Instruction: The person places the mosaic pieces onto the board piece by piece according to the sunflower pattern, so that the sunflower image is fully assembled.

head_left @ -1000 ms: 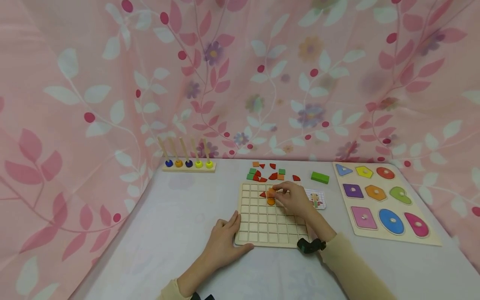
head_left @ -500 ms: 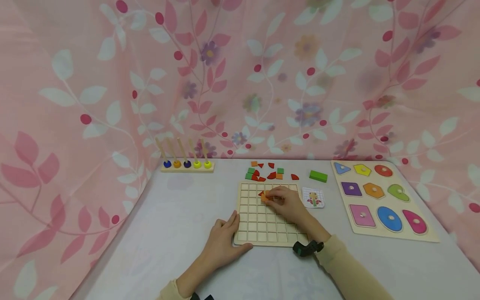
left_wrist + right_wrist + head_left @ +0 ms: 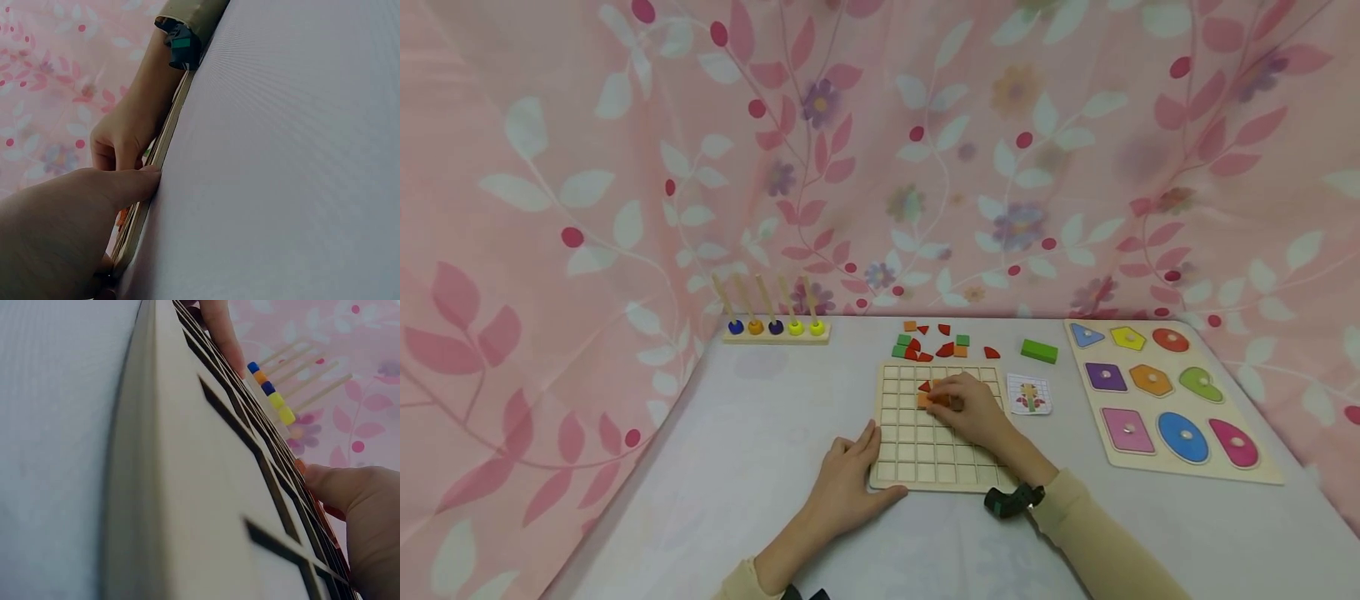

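A square wooden grid board (image 3: 917, 458) lies on the table in the head view. My left hand (image 3: 847, 487) rests at its near left corner, fingers extended along the left side; the left wrist view has the thumb (image 3: 140, 182) against the front edge. Over the upper middle cells, my right hand (image 3: 976, 412) pinches an orange square tile (image 3: 922, 402) with thumb and index finger, close down on the grid. A small red triangle (image 3: 924, 386) lies just above it. More orange shows around the fingers, partly hidden by them. The right wrist view shows the right thumb (image 3: 325, 481) at an orange piece.
Loose red, green and orange tiles (image 3: 945, 350) lie behind the board. A pattern card (image 3: 1018, 400) and a green block (image 3: 1039, 351) sit to the right, then a shape puzzle (image 3: 1157, 433). A peg stand with beads (image 3: 777, 339) stands back left.
My right hand has moved left and slightly down over the board, bringing the orange square tile beside the red triangle's column. The pattern card is uncovered. My left hand stays at the corner.
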`<state>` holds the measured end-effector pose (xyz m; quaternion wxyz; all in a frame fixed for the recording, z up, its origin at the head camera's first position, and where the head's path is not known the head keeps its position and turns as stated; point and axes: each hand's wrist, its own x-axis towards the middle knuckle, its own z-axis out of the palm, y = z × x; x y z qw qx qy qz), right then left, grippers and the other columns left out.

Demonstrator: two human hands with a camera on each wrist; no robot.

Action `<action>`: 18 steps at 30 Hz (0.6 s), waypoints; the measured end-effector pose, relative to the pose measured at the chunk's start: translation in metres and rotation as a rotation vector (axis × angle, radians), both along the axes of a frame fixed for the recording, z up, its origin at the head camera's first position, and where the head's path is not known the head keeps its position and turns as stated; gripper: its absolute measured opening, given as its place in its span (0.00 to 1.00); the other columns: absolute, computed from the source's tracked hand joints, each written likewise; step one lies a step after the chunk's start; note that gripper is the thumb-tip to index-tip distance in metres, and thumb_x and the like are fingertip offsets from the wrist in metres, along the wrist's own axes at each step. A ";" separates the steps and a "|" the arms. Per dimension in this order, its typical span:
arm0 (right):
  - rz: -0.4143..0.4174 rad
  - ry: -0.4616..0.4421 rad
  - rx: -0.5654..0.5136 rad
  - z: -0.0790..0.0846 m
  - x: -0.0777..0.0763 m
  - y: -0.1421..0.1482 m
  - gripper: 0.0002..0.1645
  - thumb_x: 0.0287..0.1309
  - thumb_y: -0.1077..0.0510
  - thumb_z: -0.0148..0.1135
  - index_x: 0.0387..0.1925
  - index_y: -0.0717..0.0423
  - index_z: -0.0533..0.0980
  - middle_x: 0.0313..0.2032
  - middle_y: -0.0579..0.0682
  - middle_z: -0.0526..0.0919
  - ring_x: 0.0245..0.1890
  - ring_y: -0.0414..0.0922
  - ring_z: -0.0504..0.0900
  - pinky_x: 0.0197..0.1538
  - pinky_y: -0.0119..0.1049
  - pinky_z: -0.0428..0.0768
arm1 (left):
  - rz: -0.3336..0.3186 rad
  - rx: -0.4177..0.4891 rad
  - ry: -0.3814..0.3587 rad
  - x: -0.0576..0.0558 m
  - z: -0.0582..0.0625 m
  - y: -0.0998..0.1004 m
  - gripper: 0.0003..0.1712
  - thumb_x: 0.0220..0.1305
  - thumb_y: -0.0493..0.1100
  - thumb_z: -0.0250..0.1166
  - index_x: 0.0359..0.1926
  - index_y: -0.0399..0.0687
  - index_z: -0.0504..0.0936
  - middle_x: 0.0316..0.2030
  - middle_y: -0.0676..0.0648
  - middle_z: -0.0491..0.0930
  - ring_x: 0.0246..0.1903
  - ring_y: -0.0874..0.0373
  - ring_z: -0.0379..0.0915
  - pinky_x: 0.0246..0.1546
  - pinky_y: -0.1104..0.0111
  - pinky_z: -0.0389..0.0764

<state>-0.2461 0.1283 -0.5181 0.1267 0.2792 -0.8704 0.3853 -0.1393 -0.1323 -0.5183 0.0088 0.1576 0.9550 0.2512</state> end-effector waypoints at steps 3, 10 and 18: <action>0.005 0.009 0.004 -0.001 0.000 0.000 0.10 0.60 0.58 0.80 0.44 0.54 0.91 0.48 0.50 0.90 0.41 0.44 0.78 0.39 0.33 0.75 | 0.000 0.000 0.005 0.001 0.000 0.000 0.62 0.60 0.77 0.69 0.80 0.40 0.65 0.81 0.44 0.60 0.47 0.59 0.62 0.43 0.67 0.67; 0.011 0.000 -0.001 -0.001 -0.002 -0.001 0.09 0.60 0.59 0.79 0.43 0.55 0.91 0.49 0.53 0.90 0.47 0.47 0.82 0.43 0.36 0.78 | -0.008 0.000 0.022 0.000 0.000 -0.001 0.62 0.60 0.77 0.69 0.79 0.38 0.65 0.81 0.42 0.60 0.46 0.58 0.62 0.43 0.66 0.67; -0.005 0.024 0.006 -0.002 -0.001 -0.002 0.08 0.59 0.59 0.79 0.41 0.54 0.91 0.48 0.52 0.90 0.47 0.48 0.83 0.44 0.38 0.80 | -0.006 0.005 0.020 0.001 0.001 0.000 0.61 0.60 0.76 0.70 0.79 0.38 0.65 0.81 0.42 0.61 0.45 0.58 0.62 0.42 0.67 0.66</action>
